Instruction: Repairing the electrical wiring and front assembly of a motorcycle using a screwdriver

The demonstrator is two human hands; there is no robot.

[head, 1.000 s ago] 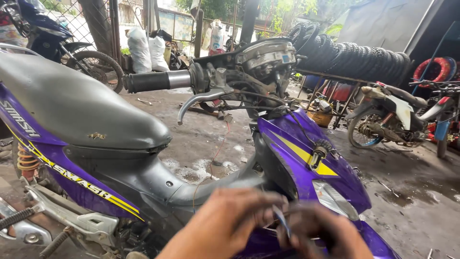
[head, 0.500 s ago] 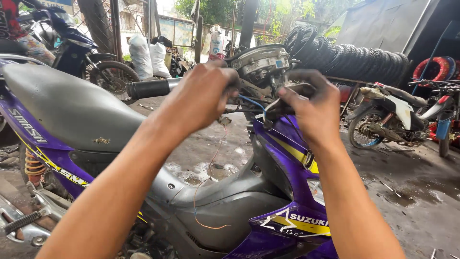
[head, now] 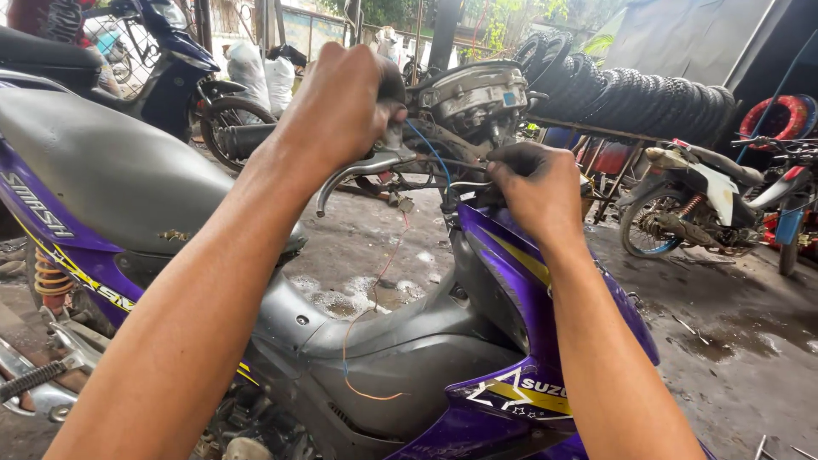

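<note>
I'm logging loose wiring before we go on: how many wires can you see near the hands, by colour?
Blue wire, running from the left hand toward the right hand: 1
Orange wire, hanging down over the grey body panel: 1
Total: 2

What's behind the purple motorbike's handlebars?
Behind the handlebars a row of black tyres sits on a rack, with sacks and a fence further left. The left hand covers the part directly behind it.

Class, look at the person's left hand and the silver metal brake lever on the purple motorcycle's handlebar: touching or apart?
Touching. The head view shows the left hand wrapped over the handlebar, meeting the silver metal brake lever at its base.
</note>
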